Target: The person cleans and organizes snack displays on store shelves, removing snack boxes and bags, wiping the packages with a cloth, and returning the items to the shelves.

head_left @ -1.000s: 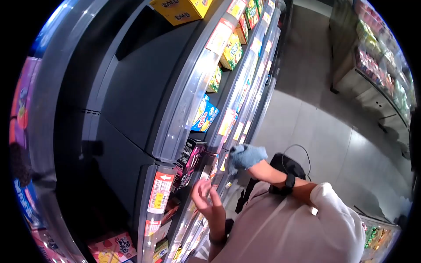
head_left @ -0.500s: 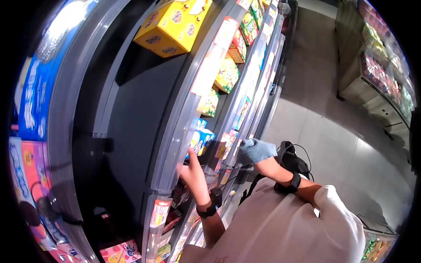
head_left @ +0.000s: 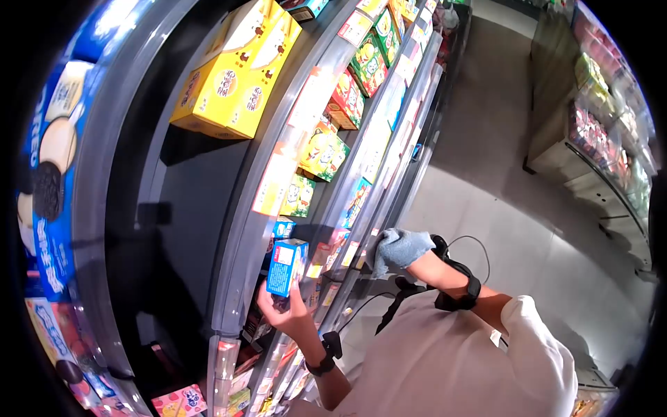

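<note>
A small blue box [head_left: 281,272] is in my left hand [head_left: 287,316], with the thumb and fingers on its lower end, at the front edge of a shelf [head_left: 240,229]. Just above it, another blue box [head_left: 283,228] stands on the lower shelf. My right hand [head_left: 410,256] is out over the aisle beside the shelves, wrapped in a grey-blue cloth [head_left: 401,250] that hides the fingers. Green-and-yellow packs [head_left: 299,194] and a yellow-orange box [head_left: 321,149] follow along the same row.
A large yellow box [head_left: 233,76] stands on the upper shelf, and a pink box [head_left: 179,402] lies at its near end. Large blue packs [head_left: 55,174] line the far left. Across the grey floor [head_left: 486,201] is a display counter [head_left: 556,142] with packaged goods. A black cable hangs near my right arm.
My left hand, empty with fingers apart a second ago, reached into the shelf and now holds the blue box. The view has shifted, showing more of the yellow box. The cloth stays around my right hand.
</note>
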`<move>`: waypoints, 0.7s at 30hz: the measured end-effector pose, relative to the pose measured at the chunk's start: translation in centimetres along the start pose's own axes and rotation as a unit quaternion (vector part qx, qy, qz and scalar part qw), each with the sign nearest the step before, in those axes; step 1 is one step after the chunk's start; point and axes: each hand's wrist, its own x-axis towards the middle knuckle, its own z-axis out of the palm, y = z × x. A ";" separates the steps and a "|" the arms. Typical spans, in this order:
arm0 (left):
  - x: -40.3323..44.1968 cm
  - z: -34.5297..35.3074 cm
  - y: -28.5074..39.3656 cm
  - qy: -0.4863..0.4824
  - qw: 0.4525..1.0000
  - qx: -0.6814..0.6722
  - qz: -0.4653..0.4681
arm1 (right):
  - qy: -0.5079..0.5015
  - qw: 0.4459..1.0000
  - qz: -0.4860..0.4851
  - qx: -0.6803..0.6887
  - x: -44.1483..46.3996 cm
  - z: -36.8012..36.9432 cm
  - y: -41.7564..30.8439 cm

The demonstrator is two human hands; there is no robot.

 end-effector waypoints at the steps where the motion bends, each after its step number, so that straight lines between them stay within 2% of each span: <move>1: -0.5 -0.3 -0.2 -0.022 0.998 0.036 0.055 | -0.041 0.998 0.001 0.052 -1.4 -1.2 -2.9; 2: -0.9 -0.8 -0.1 -0.052 0.988 0.079 0.122 | -0.037 0.998 -0.001 0.043 -1.8 -0.8 -3.3; 4: -1.9 -1.0 0.9 -0.084 0.987 0.021 0.138 | -0.050 0.986 -0.155 -0.042 -2.3 0.2 -4.9; 5: -2.6 -1.5 0.7 -0.119 0.986 -0.044 0.107 | -0.033 0.958 -0.216 -0.186 -2.5 1.0 -6.2; 6: -3.4 -1.7 0.7 -0.136 0.981 -0.105 0.095 | -0.020 0.905 -0.270 -0.328 -3.0 2.0 -7.4; 8: -4.8 -2.0 1.9 -0.172 0.945 -0.277 0.012 | 0.111 0.878 -0.382 -0.267 -5.6 4.1 -7.7; 9: -5.5 -2.2 2.5 -0.160 0.936 -0.309 -0.051 | 0.075 0.889 -0.408 -0.194 -5.6 4.8 -7.5; 10: -6.0 -2.4 2.3 -0.169 0.922 -0.343 -0.061 | 0.032 0.898 -0.422 -0.118 -5.7 5.3 -6.4; 12: -7.0 -2.8 2.0 -0.159 0.899 -0.381 -0.146 | -0.092 0.959 -0.269 0.009 -7.2 6.2 -2.6; 13: -7.0 -3.0 2.2 -0.165 0.912 -0.347 -0.146 | -0.130 0.972 -0.182 0.067 -7.9 6.6 -0.7; 14: -6.8 -3.1 3.1 -0.158 0.926 -0.320 -0.122 | -0.137 0.970 -0.172 0.100 -8.0 7.3 -0.9; 16: -7.1 -1.7 2.6 -0.048 0.980 -0.195 0.003 | -0.135 0.967 -0.147 0.161 -8.0 9.2 -0.9; 17: -7.0 -1.1 1.9 -0.024 0.991 -0.125 0.038 | -0.115 0.976 -0.164 0.088 -7.1 9.3 0.4; 18: -6.9 -0.9 1.2 -0.007 0.996 -0.054 0.071 | -0.115 0.975 -0.172 0.082 -6.6 9.6 0.7; 19: -6.8 -0.9 1.4 -0.028 0.992 -0.110 0.051 | -0.115 0.974 -0.181 0.076 -6.1 9.8 0.9; 20: -7.2 -1.0 1.7 -0.062 0.985 -0.161 0.019 | -0.130 0.964 -0.182 0.141 -6.2 10.6 -0.6; 21: -7.3 -1.4 1.8 -0.077 0.985 -0.149 0.049 | -0.121 0.964 -0.141 0.190 -7.2 11.2 -2.4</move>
